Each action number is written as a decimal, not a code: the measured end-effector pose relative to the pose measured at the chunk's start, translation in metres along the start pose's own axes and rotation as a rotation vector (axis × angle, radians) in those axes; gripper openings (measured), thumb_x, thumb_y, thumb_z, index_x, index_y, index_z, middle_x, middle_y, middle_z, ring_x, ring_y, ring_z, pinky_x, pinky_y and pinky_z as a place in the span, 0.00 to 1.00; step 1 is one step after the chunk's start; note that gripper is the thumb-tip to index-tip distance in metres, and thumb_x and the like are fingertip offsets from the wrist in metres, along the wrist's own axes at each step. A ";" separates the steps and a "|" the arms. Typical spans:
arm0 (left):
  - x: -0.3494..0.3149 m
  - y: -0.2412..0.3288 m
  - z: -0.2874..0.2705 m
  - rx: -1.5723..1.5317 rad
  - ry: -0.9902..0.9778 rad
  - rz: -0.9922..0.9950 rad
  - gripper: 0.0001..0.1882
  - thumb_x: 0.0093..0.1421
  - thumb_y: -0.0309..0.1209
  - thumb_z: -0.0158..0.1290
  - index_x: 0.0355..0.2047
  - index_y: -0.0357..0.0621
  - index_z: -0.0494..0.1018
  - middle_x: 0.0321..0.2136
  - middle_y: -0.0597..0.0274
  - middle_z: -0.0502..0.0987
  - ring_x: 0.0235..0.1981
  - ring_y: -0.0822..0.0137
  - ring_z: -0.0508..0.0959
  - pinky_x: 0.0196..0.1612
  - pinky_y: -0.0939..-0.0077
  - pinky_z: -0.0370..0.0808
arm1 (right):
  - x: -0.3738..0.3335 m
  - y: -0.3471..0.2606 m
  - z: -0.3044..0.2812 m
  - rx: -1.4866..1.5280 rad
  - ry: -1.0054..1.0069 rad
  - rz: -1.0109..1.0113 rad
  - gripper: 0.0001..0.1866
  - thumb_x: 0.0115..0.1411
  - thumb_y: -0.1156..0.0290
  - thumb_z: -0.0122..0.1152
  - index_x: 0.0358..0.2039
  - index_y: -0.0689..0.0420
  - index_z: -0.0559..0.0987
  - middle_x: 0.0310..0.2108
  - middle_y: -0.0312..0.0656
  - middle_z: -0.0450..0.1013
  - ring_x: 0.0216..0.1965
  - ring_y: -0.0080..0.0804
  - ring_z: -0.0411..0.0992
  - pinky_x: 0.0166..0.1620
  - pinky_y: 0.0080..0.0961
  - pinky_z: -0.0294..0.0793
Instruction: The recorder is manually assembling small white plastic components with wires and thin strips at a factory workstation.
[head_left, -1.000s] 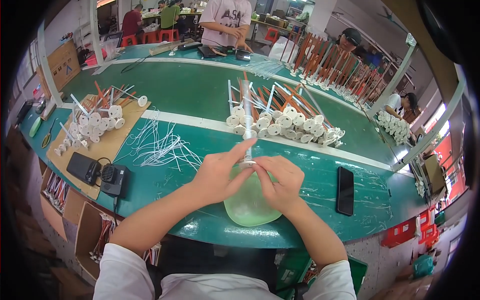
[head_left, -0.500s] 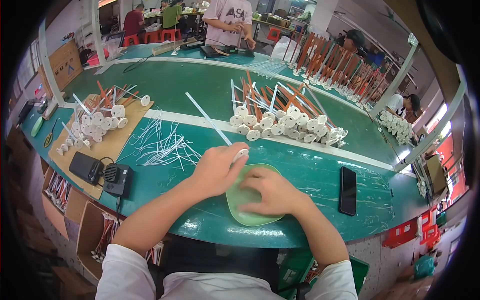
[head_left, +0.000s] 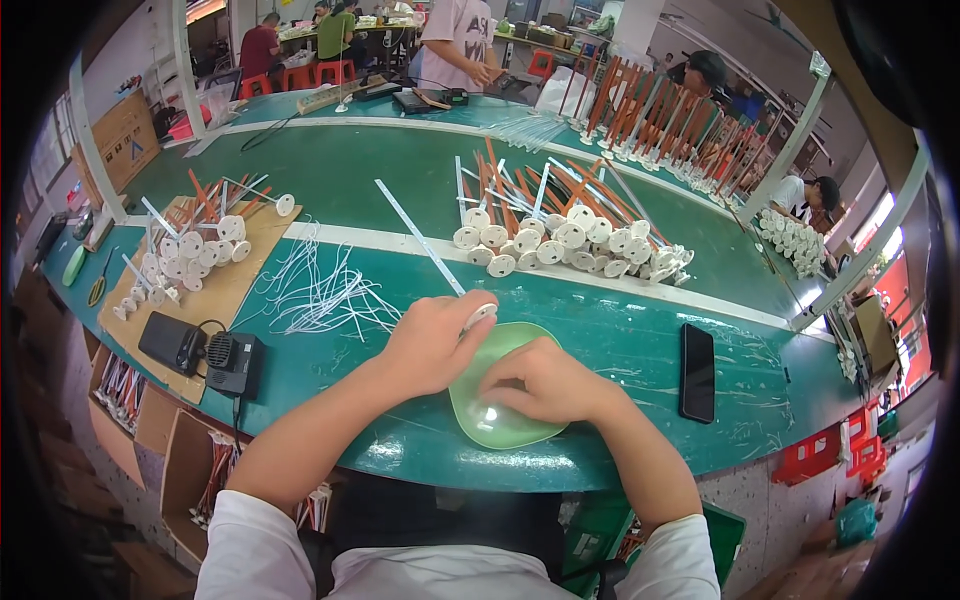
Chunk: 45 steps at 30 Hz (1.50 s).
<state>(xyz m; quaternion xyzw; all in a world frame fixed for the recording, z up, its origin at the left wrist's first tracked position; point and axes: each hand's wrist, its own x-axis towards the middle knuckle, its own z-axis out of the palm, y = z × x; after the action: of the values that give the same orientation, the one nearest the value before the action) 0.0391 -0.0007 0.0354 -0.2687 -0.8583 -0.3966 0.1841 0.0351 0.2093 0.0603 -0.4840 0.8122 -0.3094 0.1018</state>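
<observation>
My left hand is closed round a pale blue flat rod with a white round base. The base shows between thumb and fingers, and the rod slants up and away to the left. Just right of it, my right hand reaches into a shallow light green bowl, its fingertips drawn together over the bottom. Whatever lies between those fingertips is too small or hidden to make out. Beyond my hands lies a pile of brown and pale rods with white round bases.
Thin white cords lie loose at left. A smaller pile of based rods rests on cardboard. Near it sit a black boxy device and a black pouch-like case. A phone lies at right. A white rail crosses the table.
The fingers of my right hand have gone from spread to drawn together inside the bowl. My left hand still holds the rod in nearly the same place. The person across the table has turned.
</observation>
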 end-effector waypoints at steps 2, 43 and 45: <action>-0.001 0.000 0.000 0.000 -0.006 -0.006 0.11 0.66 0.32 0.53 0.45 0.40 0.74 0.29 0.46 0.80 0.32 0.45 0.81 0.34 0.61 0.76 | 0.001 -0.003 0.000 0.040 0.016 0.034 0.05 0.54 0.74 0.66 0.32 0.59 0.83 0.28 0.44 0.80 0.31 0.38 0.80 0.37 0.32 0.78; -0.001 0.021 -0.010 -0.321 0.179 -0.007 0.10 0.54 0.21 0.65 0.37 0.40 0.78 0.32 0.60 0.84 0.35 0.71 0.85 0.40 0.78 0.80 | 0.008 -0.007 0.011 0.632 0.694 0.146 0.05 0.61 0.79 0.65 0.37 0.64 0.83 0.41 0.43 0.79 0.45 0.30 0.77 0.47 0.24 0.78; 0.000 0.019 -0.010 -0.328 0.194 -0.030 0.10 0.54 0.20 0.65 0.37 0.40 0.77 0.32 0.60 0.84 0.36 0.71 0.85 0.40 0.78 0.80 | 0.008 -0.013 0.009 0.303 0.762 0.060 0.05 0.60 0.80 0.65 0.37 0.63 0.83 0.39 0.43 0.80 0.40 0.29 0.79 0.41 0.22 0.80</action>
<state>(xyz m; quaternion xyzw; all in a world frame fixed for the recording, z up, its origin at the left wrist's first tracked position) 0.0518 0.0012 0.0523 -0.2428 -0.7643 -0.5579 0.2135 0.0445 0.1948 0.0619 -0.2903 0.7508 -0.5796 -0.1271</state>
